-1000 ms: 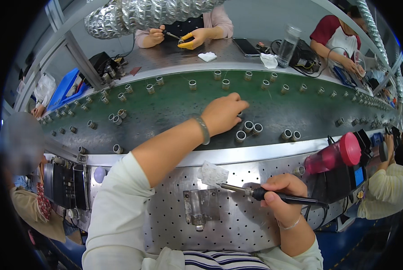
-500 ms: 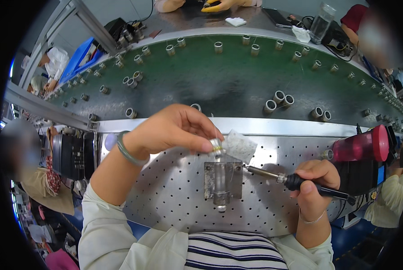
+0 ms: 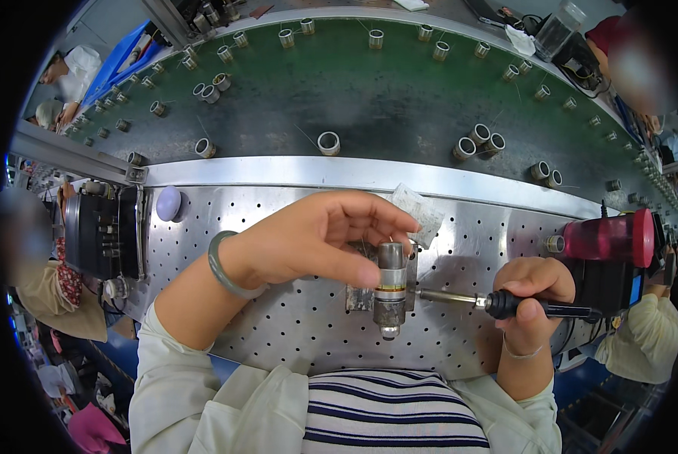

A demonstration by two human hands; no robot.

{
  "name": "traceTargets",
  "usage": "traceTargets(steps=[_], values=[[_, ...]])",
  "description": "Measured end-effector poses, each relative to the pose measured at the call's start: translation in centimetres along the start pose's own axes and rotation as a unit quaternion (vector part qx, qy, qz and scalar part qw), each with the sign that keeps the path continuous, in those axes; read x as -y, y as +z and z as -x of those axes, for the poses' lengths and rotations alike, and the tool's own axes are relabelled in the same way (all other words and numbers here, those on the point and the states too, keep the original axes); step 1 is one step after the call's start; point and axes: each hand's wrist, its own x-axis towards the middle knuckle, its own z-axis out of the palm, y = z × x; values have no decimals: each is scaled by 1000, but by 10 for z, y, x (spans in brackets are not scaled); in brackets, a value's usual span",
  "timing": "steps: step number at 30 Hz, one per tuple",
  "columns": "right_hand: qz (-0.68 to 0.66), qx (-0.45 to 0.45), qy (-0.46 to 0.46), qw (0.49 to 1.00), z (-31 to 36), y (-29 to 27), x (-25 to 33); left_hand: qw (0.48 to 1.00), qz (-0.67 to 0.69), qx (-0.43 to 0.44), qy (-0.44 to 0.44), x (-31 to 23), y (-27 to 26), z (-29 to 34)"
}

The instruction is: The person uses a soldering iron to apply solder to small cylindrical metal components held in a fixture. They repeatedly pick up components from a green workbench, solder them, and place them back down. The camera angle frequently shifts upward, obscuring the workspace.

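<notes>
A metal fixture with a horizontal round post [image 3: 390, 255] stands on the perforated metal worktop [image 3: 301, 333]. Around the post sits a short silver ring [image 3: 391, 281] with a yellowish band at its near end. My left hand [image 3: 320, 246] arches over the fixture, thumb and fingers apart; the thumb tip is close against the ring's left side, though contact is unclear. In my right hand [image 3: 534, 291] is a soldering iron [image 3: 499, 303] with a black handle, its metal shaft pointing left. The iron's tip ends just right of the fixture, beside the ring.
Behind the worktop's raised metal edge [image 3: 339, 172] runs a green belt [image 3: 278, 106] bearing several metal rings [image 3: 328, 143]. A whitish sheet [image 3: 418, 214] lies behind the fixture. A pink container [image 3: 615, 238] stands right; a lilac rounded object [image 3: 168, 203] sits left.
The silver ring, pinched in my left hand at the fixture's far end before, now sits around the post. My left fingers have spread. The iron remains in my right hand near the fixture.
</notes>
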Motion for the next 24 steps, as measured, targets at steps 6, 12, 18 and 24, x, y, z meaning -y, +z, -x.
traceTargets(steps=[6, 12, 18, 24], values=[[-1, 21, 7, 1000, -2, 2, -3, 997, -10, 6, 79, 9, 4, 2], [-1, 26, 2, 1000, -3, 3, -4, 994, -44, 14, 94, 7, 4, 2], [8, 37, -5, 999, -4, 3, -4, 988, -89, 7, 122, 11, 2, 1], [23, 74, -29, 997, -6, -2, -7, 989, -91, 3, 119, 11, 2, 1]])
